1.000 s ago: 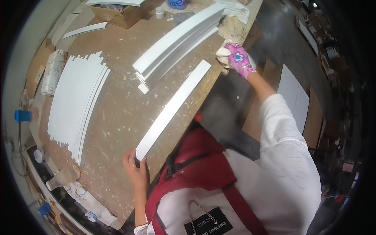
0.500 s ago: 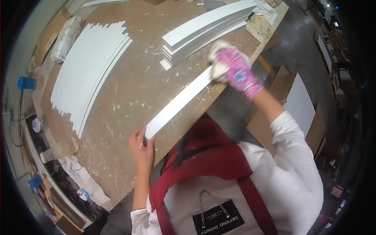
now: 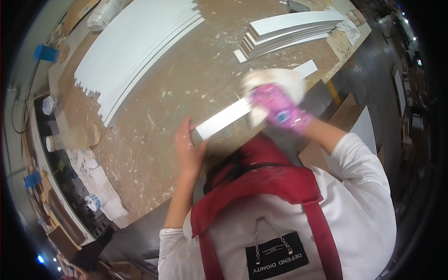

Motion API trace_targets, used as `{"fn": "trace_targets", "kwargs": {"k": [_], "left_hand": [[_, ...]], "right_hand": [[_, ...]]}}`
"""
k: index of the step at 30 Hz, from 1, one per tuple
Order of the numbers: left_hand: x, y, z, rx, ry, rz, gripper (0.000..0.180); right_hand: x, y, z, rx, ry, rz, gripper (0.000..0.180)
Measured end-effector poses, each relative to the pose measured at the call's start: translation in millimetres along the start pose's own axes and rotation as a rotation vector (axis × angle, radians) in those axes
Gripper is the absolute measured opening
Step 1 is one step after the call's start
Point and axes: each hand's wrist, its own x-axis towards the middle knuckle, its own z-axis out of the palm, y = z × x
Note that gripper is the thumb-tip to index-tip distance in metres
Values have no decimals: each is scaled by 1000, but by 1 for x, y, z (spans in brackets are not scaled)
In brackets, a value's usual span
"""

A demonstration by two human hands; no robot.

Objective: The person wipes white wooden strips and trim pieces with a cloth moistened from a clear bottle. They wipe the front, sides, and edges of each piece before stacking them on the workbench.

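A long white strip [image 3: 223, 118] lies slantwise on the worktable near its front edge. Its near-left end sits between the thumb and fingers of my bare left hand [image 3: 190, 150], which is closed about it. My right hand [image 3: 279, 108], in a pink patterned glove, presses a bunched cream cloth [image 3: 293, 85] over the strip's middle. Motion blurs the cloth and glove, and the cloth hides part of the strip. The strip's far end shows beyond the cloth.
Many white strips lie side by side in a row [image 3: 135, 44] at the left. A stack of white strips [image 3: 294, 25] stands at the back right. On the left edge are a translucent jar [image 3: 77, 138] and a white paint-marked cloth [image 3: 95, 175]. Cardboard [image 3: 343, 114] leans beyond the right edge.
My right hand has slid the cloth back from the strip's far end toward my left hand. The far end now shows. My left hand keeps its hold, and the whole view has shifted.
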Motion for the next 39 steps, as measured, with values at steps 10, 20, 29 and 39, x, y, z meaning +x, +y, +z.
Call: {"fn": "trace_targets", "kwargs": {"k": [10, 20, 29, 39], "left_hand": [[-1, -10, -5, -77, 27, 103, 85], [0, -5, -6, -81, 27, 105, 83], [-6, -9, -4, -57, -21, -39, 80], [-1, 1, -3, -76, 23, 7, 66]], "right_hand": [[54, -39, -5, 232, -197, -243, 38], [60, -44, 3, 507, -315, 73, 27], [32, -41, 25, 142, 27, -34, 32], [-38, 83, -64, -296, 115, 435, 55]]}}
